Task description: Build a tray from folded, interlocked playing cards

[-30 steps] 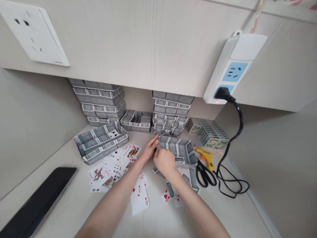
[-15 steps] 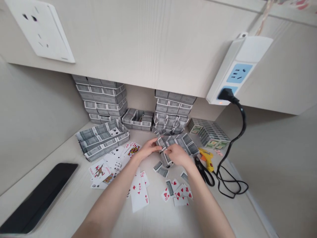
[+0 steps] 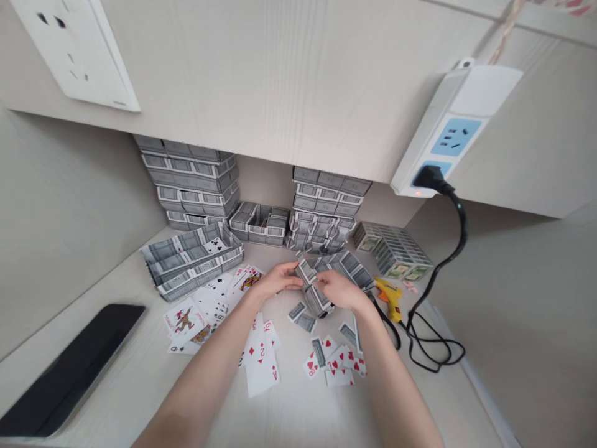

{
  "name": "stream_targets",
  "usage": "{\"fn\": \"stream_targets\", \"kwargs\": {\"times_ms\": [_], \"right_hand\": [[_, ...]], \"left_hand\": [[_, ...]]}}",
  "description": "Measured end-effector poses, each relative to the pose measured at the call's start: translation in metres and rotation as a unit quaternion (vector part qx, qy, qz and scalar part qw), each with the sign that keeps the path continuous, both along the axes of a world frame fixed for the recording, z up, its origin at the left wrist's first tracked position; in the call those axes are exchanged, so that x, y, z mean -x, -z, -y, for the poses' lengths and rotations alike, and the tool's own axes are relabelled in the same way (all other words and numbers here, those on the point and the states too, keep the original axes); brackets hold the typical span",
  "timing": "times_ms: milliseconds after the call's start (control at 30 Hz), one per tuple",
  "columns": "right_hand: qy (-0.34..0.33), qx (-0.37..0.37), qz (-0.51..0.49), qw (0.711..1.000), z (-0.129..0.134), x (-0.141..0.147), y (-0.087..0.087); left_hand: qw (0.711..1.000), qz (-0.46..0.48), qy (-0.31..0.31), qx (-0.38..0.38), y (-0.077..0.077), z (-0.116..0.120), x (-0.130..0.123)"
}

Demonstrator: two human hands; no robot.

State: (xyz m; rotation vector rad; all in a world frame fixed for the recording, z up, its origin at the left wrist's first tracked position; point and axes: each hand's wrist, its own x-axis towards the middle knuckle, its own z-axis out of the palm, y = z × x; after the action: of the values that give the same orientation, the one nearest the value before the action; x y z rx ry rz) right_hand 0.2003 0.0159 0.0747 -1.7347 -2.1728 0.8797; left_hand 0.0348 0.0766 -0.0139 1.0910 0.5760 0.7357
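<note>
A long open box made of grey-backed playing cards (image 3: 318, 297) lies tilted between my hands, its near side wall facing me. My left hand (image 3: 282, 279) grips the box's left end, thumb and fingers at the edge. On the near wall's upper part, my right hand (image 3: 338, 288) is closed with its fingers pressed against the cards. Its fingertips partly hide the wall. Small folded card pieces (image 3: 303, 317) lie just below the box. Nearer me are loose heart cards (image 3: 338, 361) and diamond cards (image 3: 262, 367), face up.
Stacked card boxes (image 3: 191, 180) and another stack (image 3: 329, 205) stand at the back. An open card box (image 3: 193, 258) sits left, above spread cards (image 3: 186, 320). Right are a yellow glue gun (image 3: 390, 298), partly hidden scissors (image 3: 389, 326) and a black cable (image 3: 436, 354). A dark tablet-like slab (image 3: 69, 367) lies left.
The box's near wall has turned more toward me and shows more of its face. My right hand has shifted slightly right, and its forearm covers more of the scissors.
</note>
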Motion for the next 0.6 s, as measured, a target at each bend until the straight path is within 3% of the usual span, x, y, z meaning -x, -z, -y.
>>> {"fn": "stream_targets", "kwargs": {"times_ms": [200, 600], "right_hand": [[-0.036, 0.002, -0.017, 0.999, 0.001, 0.004, 0.001], [0.069, -0.081, 0.092, 0.990, 0.002, 0.024, 0.010]], "left_hand": [[0.999, -0.029, -0.016, 0.010, 0.000, -0.001, -0.004], [0.998, -0.042, -0.025, 0.033, 0.002, -0.003, -0.004]]}}
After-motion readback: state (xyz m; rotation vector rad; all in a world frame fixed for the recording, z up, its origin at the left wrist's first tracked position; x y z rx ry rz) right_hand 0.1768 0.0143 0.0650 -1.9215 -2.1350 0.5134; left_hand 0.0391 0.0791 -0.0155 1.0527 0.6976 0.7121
